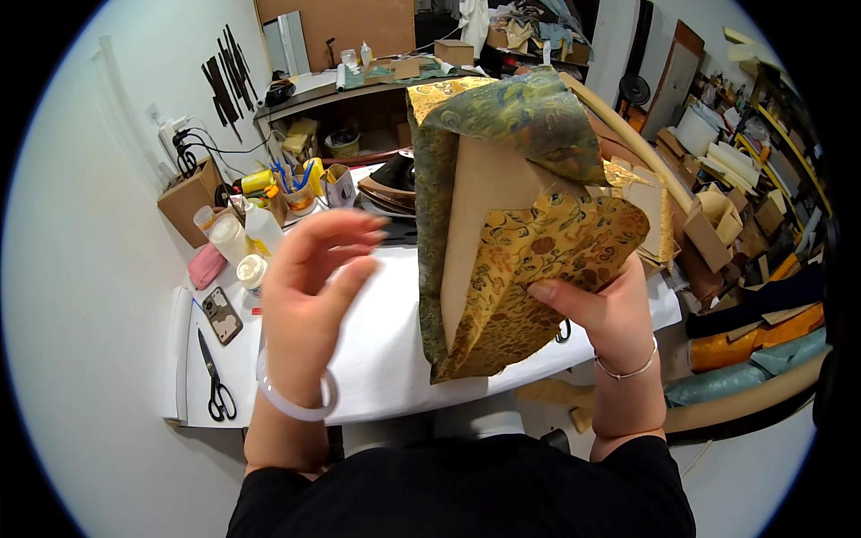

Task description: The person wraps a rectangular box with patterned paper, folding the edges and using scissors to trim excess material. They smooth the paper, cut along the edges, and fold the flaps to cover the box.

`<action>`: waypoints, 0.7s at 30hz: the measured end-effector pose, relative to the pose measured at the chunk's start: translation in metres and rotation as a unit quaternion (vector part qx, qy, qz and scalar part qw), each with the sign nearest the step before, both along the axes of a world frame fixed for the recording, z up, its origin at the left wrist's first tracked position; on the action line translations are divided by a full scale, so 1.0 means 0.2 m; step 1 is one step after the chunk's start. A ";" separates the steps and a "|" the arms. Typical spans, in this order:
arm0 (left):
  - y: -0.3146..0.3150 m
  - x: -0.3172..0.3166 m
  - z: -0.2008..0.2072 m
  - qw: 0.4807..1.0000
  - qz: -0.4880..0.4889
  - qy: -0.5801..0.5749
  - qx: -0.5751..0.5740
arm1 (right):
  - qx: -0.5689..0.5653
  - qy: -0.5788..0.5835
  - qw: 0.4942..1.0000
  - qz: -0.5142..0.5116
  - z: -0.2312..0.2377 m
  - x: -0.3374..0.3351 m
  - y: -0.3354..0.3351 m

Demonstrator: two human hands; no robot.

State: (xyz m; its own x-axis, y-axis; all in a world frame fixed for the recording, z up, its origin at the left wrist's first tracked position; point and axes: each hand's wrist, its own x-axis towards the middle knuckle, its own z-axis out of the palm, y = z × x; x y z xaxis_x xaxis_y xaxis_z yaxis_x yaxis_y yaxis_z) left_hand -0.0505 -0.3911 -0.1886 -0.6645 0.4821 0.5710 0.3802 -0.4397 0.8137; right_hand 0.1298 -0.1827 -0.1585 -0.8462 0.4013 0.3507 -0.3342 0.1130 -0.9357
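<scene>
My right hand (610, 309) grips a folded piece of gold patterned fabric (538, 260), its thumb pressed on the front near the right edge. A plain beige panel (468, 197) shows inside the fold. Dark green mottled fabric (520, 112) wraps the left side and flops over the top, its edge frayed. The whole piece is held up above the table. To its left, my left hand (318, 273) is raised with bent fingers, the thumb apart from them, touching nothing. The fingers of my right hand behind the fabric are hidden.
White paper covers the table (377, 359). At its left lie black scissors (215, 386), a phone (221, 316) and a pink pouch (207, 266), near white bottles (262, 229) and a cup of blue-handled tools (298, 193). Material rolls (744, 377) and cardboard boxes (715, 224) crowd the right.
</scene>
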 end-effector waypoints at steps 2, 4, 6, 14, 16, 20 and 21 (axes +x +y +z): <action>0.13 0.10 0.10 0.997 -0.061 0.032 0.020 | -0.002 0.000 1.000 0.004 0.01 -0.01 -0.01; 0.22 0.12 0.14 0.989 -0.088 0.119 0.013 | -0.008 -0.005 1.000 0.002 0.02 -0.01 -0.04; 0.26 0.14 0.16 0.987 -0.087 0.132 0.039 | 0.000 -0.011 1.000 -0.001 0.03 0.00 -0.04; 0.20 0.14 0.16 0.882 0.126 0.450 0.067 | 0.010 -0.018 1.000 -0.010 0.02 0.02 -0.05; 0.23 0.13 0.11 0.908 0.100 0.393 0.110 | 0.027 -0.011 0.999 -0.012 0.01 0.01 -0.05; 0.25 0.11 0.15 0.925 0.044 0.366 0.087 | 0.011 -0.002 1.000 0.003 0.00 0.00 -0.05; 0.26 0.08 0.17 0.914 0.038 0.398 0.067 | 0.003 0.001 1.000 0.005 0.00 -0.01 -0.05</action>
